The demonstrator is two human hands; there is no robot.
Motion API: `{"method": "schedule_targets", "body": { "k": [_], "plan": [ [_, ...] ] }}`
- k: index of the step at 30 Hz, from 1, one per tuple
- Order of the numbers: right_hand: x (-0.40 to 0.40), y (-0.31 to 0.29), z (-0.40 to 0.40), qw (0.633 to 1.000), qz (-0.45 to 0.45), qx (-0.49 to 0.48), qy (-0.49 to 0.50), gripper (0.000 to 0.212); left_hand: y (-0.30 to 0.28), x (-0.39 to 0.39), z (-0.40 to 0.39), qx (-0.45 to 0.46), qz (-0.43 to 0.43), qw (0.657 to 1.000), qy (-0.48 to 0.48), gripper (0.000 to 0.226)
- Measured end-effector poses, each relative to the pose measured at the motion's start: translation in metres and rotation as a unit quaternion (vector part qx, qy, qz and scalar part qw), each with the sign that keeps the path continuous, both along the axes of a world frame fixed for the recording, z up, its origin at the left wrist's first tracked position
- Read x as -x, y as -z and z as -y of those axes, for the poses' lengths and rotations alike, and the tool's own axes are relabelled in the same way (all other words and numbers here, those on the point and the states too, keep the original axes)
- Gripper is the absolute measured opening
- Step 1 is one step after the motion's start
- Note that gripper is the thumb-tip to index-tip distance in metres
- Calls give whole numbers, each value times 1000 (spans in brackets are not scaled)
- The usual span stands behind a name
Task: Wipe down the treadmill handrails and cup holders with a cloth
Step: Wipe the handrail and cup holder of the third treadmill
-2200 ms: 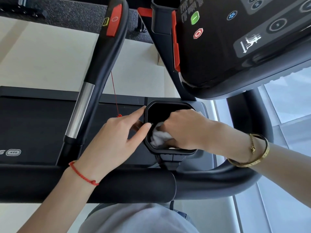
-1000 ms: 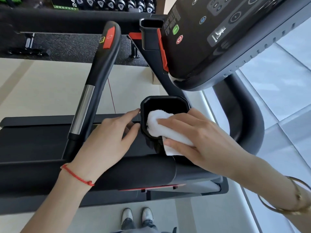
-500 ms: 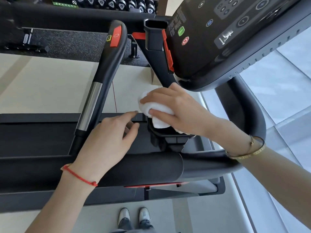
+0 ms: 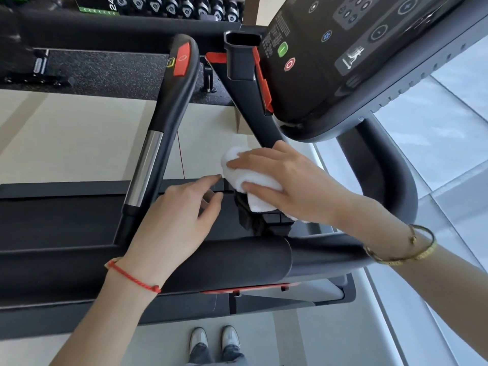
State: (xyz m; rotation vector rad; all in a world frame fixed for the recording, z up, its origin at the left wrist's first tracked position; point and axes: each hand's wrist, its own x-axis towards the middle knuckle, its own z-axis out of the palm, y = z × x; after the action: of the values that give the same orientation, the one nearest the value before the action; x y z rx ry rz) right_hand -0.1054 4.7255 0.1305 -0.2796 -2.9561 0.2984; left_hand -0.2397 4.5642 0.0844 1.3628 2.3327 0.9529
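My right hand (image 4: 287, 180) grips a bunched white cloth (image 4: 245, 180) and presses it over the top of the black cup holder (image 4: 253, 220), hiding its opening. Only the holder's lower wall and bracket show beneath the cloth. My left hand (image 4: 179, 217) hovers just left of the holder with fingers relaxed, the index fingertip close to the cloth, holding nothing. A thick black padded handrail (image 4: 224, 262) runs across in front of both wrists. A second handrail (image 4: 161, 133) with a silver sensor band and red button rises at the left.
The treadmill console (image 4: 343, 56) with green and red buttons overhangs at upper right. A second cup holder (image 4: 241, 54) sits beside it. The curved right handrail (image 4: 388, 186) bends round behind my right wrist. The dark belt deck (image 4: 60, 217) lies left; my shoes (image 4: 215, 339) show below.
My right hand lifted the cloth out of the cup holder and now covers its rim and top. My left hand slipped off the rim and its fingers spread slightly.
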Motion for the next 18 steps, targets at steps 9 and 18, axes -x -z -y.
{"method": "schedule_targets", "body": {
  "k": [9,18],
  "plan": [
    [-65,0,3,987,20,-104,118,51,-9,-12,-17,-24,-6,1000,-7,55],
    [-39,7,-4,977,35,-113,176,43,1,-11,-30,20,2,1000,-8,58]
  ]
}}
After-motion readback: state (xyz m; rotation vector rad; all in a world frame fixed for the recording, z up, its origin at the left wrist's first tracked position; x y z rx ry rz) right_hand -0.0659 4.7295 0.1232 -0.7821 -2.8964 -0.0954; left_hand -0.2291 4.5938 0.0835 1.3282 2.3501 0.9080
